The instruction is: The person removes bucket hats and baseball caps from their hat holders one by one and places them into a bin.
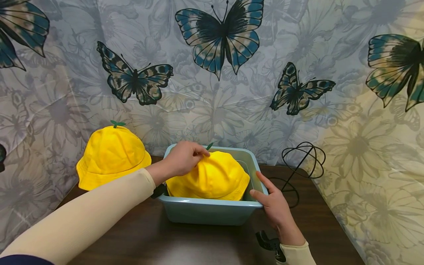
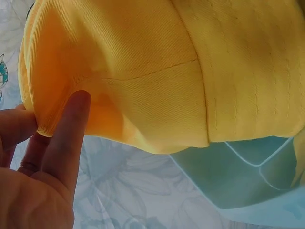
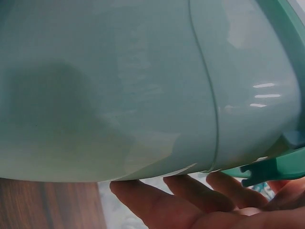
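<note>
A yellow bucket hat [image 1: 216, 176] with a small green leaf sprout on top sits crown up, partly inside a pale blue-green plastic basin [image 1: 208, 213]. With fingers and thumb, my left hand [image 1: 183, 158] pinches the cloth of its crown near the sprout. The left wrist view shows the hat [image 2: 143, 71] creased and drawn in between the fingertips. At the basin's right side my right hand [image 1: 276, 206] grips the rim, thumb toward the inside. From the right wrist, the fingers [image 3: 157, 202] show against the basin wall [image 3: 119, 105].
A second yellow hat [image 1: 112, 156] with a green sprout stands at the left, behind my left forearm. A black wire frame with looped ends [image 1: 303, 160] stands on the right of the dark wooden table [image 1: 132, 235]. A butterfly-print cloth [image 1: 218, 110] hangs close behind.
</note>
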